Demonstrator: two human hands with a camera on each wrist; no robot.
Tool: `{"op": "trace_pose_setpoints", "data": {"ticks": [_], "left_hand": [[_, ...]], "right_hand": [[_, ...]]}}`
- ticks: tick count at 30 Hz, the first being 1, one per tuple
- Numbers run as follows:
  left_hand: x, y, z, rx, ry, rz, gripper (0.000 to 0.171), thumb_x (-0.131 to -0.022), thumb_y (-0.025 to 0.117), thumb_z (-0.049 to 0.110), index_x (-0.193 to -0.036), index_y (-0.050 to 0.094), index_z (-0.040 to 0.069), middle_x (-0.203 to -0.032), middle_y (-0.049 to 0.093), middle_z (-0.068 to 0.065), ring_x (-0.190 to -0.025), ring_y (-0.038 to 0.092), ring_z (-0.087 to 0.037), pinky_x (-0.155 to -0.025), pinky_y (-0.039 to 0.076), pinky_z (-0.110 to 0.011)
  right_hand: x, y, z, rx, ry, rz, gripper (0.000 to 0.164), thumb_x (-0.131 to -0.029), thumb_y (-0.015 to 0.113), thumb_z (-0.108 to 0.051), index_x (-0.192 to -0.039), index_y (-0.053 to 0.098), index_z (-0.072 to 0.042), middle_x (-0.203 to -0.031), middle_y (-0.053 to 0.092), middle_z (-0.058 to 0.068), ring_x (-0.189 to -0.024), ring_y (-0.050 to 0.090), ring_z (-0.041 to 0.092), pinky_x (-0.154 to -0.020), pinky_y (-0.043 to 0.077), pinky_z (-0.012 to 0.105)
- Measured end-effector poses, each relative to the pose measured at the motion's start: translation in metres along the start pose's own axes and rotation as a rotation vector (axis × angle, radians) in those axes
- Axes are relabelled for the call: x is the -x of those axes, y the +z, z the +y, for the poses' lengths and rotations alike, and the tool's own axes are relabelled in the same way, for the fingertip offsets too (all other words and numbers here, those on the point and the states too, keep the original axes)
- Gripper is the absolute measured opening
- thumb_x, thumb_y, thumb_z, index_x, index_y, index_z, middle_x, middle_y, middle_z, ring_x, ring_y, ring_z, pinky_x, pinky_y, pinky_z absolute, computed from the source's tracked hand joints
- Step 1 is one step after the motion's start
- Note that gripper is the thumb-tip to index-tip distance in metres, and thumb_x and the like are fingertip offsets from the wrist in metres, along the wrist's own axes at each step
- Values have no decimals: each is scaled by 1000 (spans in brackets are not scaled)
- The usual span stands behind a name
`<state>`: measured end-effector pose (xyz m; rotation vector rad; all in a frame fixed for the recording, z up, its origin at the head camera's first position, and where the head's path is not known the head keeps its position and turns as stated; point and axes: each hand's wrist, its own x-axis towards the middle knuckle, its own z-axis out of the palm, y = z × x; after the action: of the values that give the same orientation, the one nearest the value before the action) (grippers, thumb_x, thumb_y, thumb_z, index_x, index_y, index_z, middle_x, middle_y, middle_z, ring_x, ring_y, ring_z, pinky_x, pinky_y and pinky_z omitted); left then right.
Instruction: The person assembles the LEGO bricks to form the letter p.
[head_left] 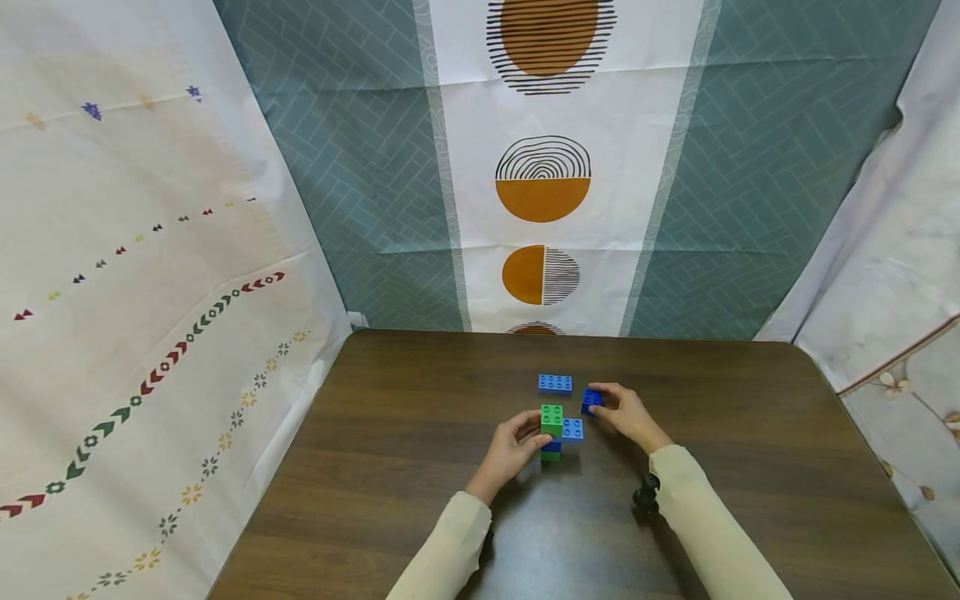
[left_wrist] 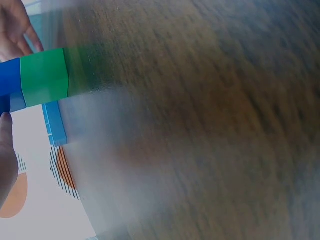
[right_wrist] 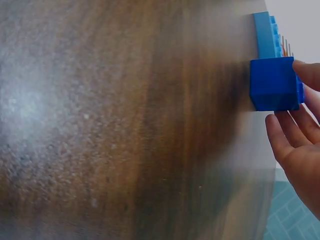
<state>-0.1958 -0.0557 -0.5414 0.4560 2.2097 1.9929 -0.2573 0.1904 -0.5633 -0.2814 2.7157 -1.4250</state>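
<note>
A small stack of bricks stands near the middle of the table, with a green brick [head_left: 551, 420] on top. Beside that, a light blue brick [head_left: 572, 429] juts to the right, and below are a dark blue brick [left_wrist: 10, 78] and another green brick [left_wrist: 45, 77]. My left hand [head_left: 513, 447] grips the stack from its left side. My right hand [head_left: 624, 414] pinches a dark blue brick [right_wrist: 274, 84] between thumb and fingers, just right of the stack and apart from it. Whether this brick touches the table I cannot tell.
A longer light blue brick [head_left: 555, 384] lies on the brown table [head_left: 420, 400] behind the stack. Patterned cloths [head_left: 360, 167] hang along the table's far edge and both sides. A black band [head_left: 647, 492] with a device sits on the right wrist.
</note>
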Motion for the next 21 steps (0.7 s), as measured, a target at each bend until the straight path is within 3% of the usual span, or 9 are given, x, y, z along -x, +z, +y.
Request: {"op": "trace_pose_setpoints", "data": {"ticks": [3, 7, 15, 21], "left_hand": [[-3, 0, -13, -2, -9, 5, 35, -89, 65, -1, -123, 59, -5, -121, 61, -22, -115, 58, -33, -95, 50, -30], [-4, 0, -16, -7, 10, 4, 36, -89, 67, 3, -124, 59, -3, -121, 62, -20, -114, 59, -30, -95, 50, -30], [-4, -2, -21, -23, 124, -8, 38, -90, 68, 15, -122, 60, -3, -116, 65, -16, -109, 62, -22, -91, 52, -29], [-4, -1, -18, -4, 33, 0, 37, -89, 68, 6, -123, 59, -4, -119, 63, -20, -113, 60, -29, -94, 51, -30]], "right_hand": [[-1, 1, 3, 7, 17, 7, 41, -92, 64, -6, -131, 55, 0, -132, 50, 29, -121, 47, 46, -101, 39, 60], [-1, 2, 4, -1, 7, 12, 39, -92, 63, -4, -130, 56, 0, -130, 52, 28, -117, 51, 44, -98, 42, 58], [1, -2, 1, -27, -17, 22, 37, -92, 63, -4, -129, 57, -1, -128, 54, 27, -113, 54, 42, -95, 46, 56], [5, -5, -3, -72, -32, 21, 37, -92, 64, -7, -128, 57, -1, -126, 56, 26, -112, 56, 42, -93, 49, 53]]}}
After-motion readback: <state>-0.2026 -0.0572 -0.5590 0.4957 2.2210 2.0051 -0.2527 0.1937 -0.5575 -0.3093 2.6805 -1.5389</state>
